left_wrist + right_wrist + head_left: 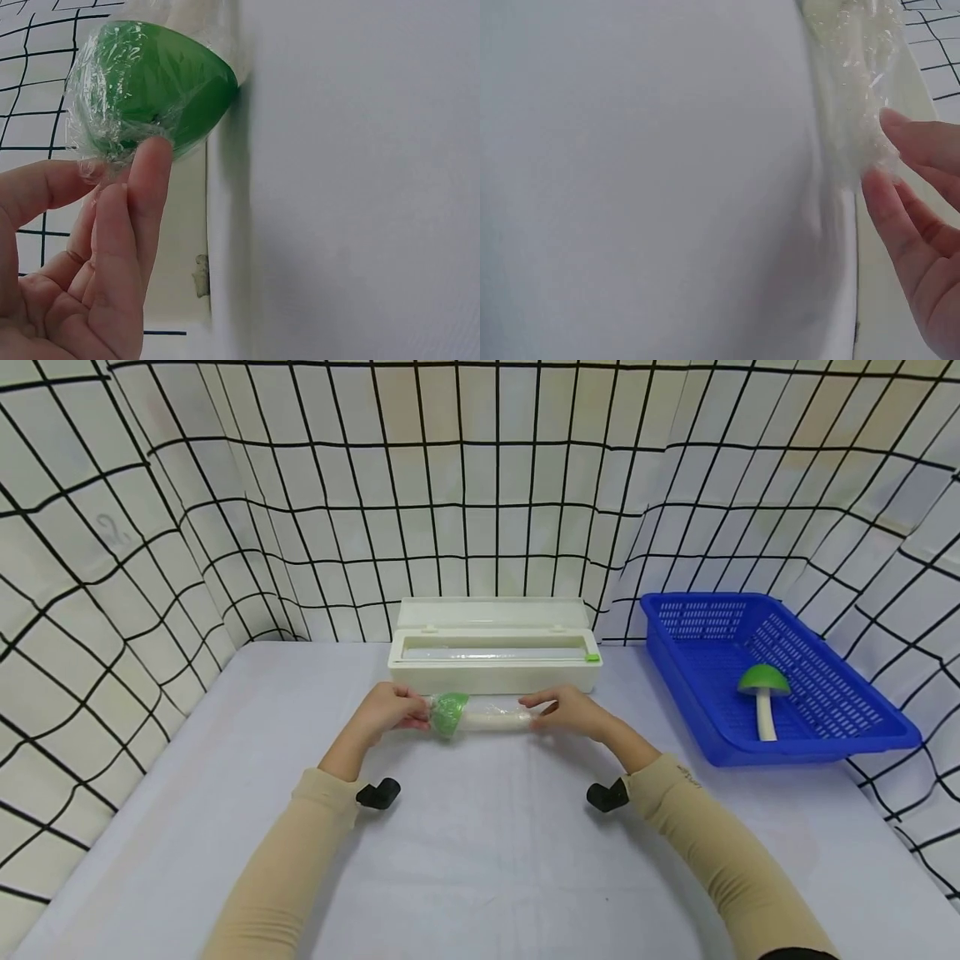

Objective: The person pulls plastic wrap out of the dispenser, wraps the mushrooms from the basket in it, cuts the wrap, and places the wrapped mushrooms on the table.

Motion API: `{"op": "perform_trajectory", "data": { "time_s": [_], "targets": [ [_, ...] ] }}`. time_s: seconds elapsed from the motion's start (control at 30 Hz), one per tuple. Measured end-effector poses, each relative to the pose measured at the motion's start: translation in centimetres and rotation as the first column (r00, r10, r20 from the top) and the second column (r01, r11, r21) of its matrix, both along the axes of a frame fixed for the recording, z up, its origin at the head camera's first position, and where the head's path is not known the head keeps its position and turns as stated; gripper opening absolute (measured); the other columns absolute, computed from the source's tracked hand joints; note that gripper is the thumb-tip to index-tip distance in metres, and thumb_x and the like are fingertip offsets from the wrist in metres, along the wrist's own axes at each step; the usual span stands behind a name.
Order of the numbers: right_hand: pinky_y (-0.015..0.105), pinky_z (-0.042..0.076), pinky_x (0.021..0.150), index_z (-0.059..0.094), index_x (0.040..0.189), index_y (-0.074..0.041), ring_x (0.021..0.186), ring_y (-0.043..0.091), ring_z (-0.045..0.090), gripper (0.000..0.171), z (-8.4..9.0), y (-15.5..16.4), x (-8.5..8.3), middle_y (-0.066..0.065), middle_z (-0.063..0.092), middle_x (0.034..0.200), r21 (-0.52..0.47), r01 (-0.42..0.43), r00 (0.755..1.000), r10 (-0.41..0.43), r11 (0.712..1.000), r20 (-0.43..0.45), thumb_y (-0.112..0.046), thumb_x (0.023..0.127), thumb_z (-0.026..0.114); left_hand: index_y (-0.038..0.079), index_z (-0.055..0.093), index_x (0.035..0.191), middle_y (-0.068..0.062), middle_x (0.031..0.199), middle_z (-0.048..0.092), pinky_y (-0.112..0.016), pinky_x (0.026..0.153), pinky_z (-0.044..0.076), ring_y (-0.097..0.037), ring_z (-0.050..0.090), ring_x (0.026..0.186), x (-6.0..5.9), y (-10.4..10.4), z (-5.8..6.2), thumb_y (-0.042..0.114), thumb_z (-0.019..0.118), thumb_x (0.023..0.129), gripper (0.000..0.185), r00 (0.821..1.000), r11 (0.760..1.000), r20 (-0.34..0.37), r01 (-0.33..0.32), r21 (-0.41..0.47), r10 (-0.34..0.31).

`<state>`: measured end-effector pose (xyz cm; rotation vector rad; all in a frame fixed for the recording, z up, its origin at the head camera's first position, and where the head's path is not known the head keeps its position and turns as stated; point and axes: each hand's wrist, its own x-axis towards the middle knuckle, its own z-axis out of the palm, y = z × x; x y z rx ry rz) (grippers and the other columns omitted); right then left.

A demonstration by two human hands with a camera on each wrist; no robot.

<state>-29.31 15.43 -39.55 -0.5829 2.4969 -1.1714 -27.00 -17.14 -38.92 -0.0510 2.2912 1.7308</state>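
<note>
A toy mushroom with a green cap (448, 715) and a white stem (495, 721) lies sideways on the table, wrapped in clear cling film. My left hand (387, 707) pinches the gathered film at the cap end; in the left wrist view the fingertips of that hand (97, 247) press close against the green cap (161, 86). At the stem's far end, my right hand (573, 710) holds the wrapped tip between thumb and fingers. The right wrist view shows crinkled film (859, 90) reaching into the grip of this hand (922, 195).
Just behind the mushroom stands a white cling film dispenser (495, 678) with its lid raised and a film roll inside. To the right, a blue basket (705, 693) holds another green-capped mushroom (764, 685). Black netting (480, 510) over white sheeting encloses the table's back and sides.
</note>
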Motion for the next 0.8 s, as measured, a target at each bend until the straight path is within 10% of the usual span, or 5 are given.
{"op": "perform_trajectory", "data": {
  "time_s": [0.4,0.8],
  "targets": [
    [0.029,0.052,0.073,0.078,0.110,-0.001,0.085,0.018,0.061,0.022,-0.3,-2.2,0.6,0.008,0.074,0.106,0.149,0.048,0.980,-0.018,0.988,-0.197,-0.007,0.089,0.080,-0.002,0.061,0.090,-0.011,0.101,0.065,-0.026,0.079,0.059,-0.014,0.069,0.082,-0.1,0.2,-0.4,0.006,0.064,0.097,0.011,1.000,0.996,0.008,-0.012,-0.092,0.013],
    [0.027,0.051,0.067,0.075,0.124,-0.008,0.079,0.016,0.058,0.030,0.0,-3.1,0.8,0.012,0.074,0.110,0.250,0.015,0.970,0.047,0.968,-0.240,-0.007,0.094,0.072,-0.010,0.061,0.131,-0.028,0.129,0.062,-0.023,0.076,0.058,-0.013,0.066,0.083,0.2,0.9,-0.1,-0.002,0.058,0.101,0.031,0.996,0.994,-0.080,-0.035,-0.107,0.027]
  ]
}}
